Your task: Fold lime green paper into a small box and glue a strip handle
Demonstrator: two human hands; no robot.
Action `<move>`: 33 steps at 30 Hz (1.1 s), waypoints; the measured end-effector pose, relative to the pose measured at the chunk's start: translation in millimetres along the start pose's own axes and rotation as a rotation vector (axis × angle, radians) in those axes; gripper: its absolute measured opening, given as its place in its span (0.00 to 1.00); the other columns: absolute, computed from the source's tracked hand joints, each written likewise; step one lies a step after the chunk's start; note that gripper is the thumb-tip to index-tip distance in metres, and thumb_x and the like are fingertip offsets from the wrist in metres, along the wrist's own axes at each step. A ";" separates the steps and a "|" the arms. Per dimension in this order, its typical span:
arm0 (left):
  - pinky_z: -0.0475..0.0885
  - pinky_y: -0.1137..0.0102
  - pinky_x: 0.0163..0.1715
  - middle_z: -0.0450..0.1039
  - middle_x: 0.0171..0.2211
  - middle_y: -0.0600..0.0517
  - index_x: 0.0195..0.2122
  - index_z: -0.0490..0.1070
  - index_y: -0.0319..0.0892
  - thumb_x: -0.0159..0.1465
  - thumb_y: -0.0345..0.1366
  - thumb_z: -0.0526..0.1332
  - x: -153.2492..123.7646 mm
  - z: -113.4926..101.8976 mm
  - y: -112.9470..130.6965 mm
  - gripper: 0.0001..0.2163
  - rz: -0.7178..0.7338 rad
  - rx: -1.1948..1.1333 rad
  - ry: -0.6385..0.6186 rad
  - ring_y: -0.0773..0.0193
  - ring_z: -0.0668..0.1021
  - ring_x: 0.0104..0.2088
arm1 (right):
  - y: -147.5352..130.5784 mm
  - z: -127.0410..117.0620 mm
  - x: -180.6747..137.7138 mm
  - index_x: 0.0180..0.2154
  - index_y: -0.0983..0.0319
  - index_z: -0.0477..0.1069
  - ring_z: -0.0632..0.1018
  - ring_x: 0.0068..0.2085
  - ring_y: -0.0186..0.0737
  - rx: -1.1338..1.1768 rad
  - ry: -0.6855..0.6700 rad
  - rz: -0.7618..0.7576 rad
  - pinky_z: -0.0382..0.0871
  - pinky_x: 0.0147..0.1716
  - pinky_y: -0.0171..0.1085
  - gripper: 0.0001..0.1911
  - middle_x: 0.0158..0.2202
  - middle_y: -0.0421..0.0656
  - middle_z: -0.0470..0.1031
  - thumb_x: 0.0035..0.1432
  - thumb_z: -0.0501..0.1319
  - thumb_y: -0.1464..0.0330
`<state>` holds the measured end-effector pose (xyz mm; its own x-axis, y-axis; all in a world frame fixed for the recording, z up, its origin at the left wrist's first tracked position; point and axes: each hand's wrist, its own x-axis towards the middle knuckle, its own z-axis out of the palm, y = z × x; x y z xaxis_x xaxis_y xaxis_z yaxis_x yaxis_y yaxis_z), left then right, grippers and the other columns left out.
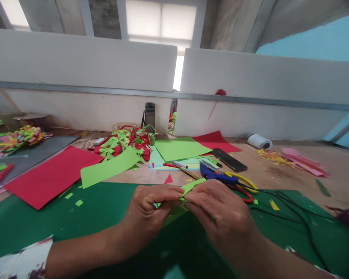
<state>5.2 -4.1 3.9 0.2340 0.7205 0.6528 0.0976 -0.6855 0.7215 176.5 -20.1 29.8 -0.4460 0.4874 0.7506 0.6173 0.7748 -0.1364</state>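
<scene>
Between my two hands is a folded piece of light green paper (193,185), held just above the dark green mat (104,217). My left hand (154,207) pinches its left side with thumb and fingers. From the other side my right hand (221,209) grips it, fingertips nearly touching those of the left. Much of the paper is hidden behind the fingers. Just beyond my right hand lie a blue glue gun (216,174) and scissors with yellow handles (250,184).
Red paper (55,174) and a green strip (110,168) lie left. Behind are red and green paper decorations (119,145), a bottle (149,116), green sheets (182,148) and a phone (231,159). A black cord (302,213) runs across the right. Paper scraps dot the mat.
</scene>
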 end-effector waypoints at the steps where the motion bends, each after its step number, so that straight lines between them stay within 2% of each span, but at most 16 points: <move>1: 0.75 0.77 0.38 0.80 0.33 0.48 0.31 0.79 0.37 0.55 0.20 0.62 0.0 -0.1 0.0 0.08 -0.006 -0.004 -0.001 0.65 0.81 0.34 | 0.3 0.1 -0.4 0.29 0.63 0.71 0.72 0.31 0.38 -0.002 0.000 -0.007 0.65 0.33 0.38 0.09 0.27 0.43 0.71 0.59 0.55 0.76; 14: 0.75 0.73 0.39 0.80 0.33 0.47 0.30 0.78 0.37 0.56 0.21 0.61 -1.1 -1.5 1.5 0.08 -0.063 -0.057 -0.043 0.62 0.81 0.36 | 0.8 1.3 0.3 0.29 0.64 0.70 0.69 0.30 0.39 -0.034 -0.020 -0.035 0.62 0.32 0.40 0.11 0.25 0.43 0.69 0.59 0.52 0.78; 18: 0.75 0.73 0.39 0.80 0.34 0.47 0.30 0.78 0.37 0.56 0.21 0.60 -1.9 -2.6 2.2 0.09 -0.078 -0.059 -0.039 0.62 0.80 0.36 | -2.0 -0.5 3.2 0.28 0.64 0.71 0.67 0.29 0.38 -0.060 0.013 -0.033 0.61 0.32 0.41 0.10 0.25 0.43 0.66 0.57 0.54 0.77; 21: 0.74 0.74 0.38 0.80 0.34 0.49 0.31 0.78 0.38 0.56 0.20 0.60 -2.4 -2.4 3.2 0.09 -0.059 -0.069 -0.032 0.63 0.80 0.35 | -4.1 -2.6 4.3 0.26 0.65 0.71 0.69 0.36 0.43 -0.080 0.056 -0.027 0.62 0.36 0.44 0.09 0.30 0.47 0.68 0.55 0.56 0.78; 24: 0.74 0.75 0.39 0.80 0.34 0.50 0.31 0.77 0.39 0.56 0.19 0.60 -1.8 -1.5 4.4 0.10 -0.043 -0.074 -0.034 0.64 0.80 0.36 | -5.1 -3.9 4.3 0.27 0.64 0.70 0.70 0.45 0.48 -0.078 0.075 -0.047 0.58 0.46 0.51 0.08 0.38 0.49 0.72 0.54 0.56 0.79; 27: 0.74 0.77 0.38 0.80 0.34 0.51 0.30 0.77 0.39 0.57 0.20 0.60 -0.3 -0.9 5.3 0.09 -0.031 -0.070 -0.028 0.66 0.80 0.35 | -4.9 -4.9 5.4 0.28 0.62 0.69 0.74 0.40 0.41 -0.001 0.034 -0.037 0.53 0.52 0.51 0.08 0.32 0.41 0.75 0.54 0.57 0.79; 30: 0.74 0.78 0.36 0.80 0.32 0.51 0.29 0.76 0.39 0.57 0.22 0.61 0.9 -0.7 5.4 0.07 -0.035 -0.059 -0.014 0.66 0.81 0.33 | -4.7 -7.0 8.4 0.27 0.61 0.68 0.75 0.33 0.36 0.067 0.026 -0.024 0.55 0.51 0.47 0.08 0.26 0.38 0.74 0.54 0.58 0.79; 33: 0.74 0.77 0.37 0.80 0.32 0.50 0.29 0.76 0.38 0.57 0.22 0.62 0.9 -0.7 5.2 0.06 -0.033 -0.061 0.001 0.65 0.81 0.33 | -5.0 -9.8 11.5 0.26 0.61 0.68 0.75 0.32 0.35 0.110 0.038 -0.007 0.58 0.48 0.45 0.08 0.25 0.37 0.73 0.53 0.59 0.78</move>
<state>5.3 -6.9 8.4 0.2304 0.7427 0.6288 0.0461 -0.6538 0.7553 174.6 -22.3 45.4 -0.4240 0.4681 0.7753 0.5385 0.8186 -0.1997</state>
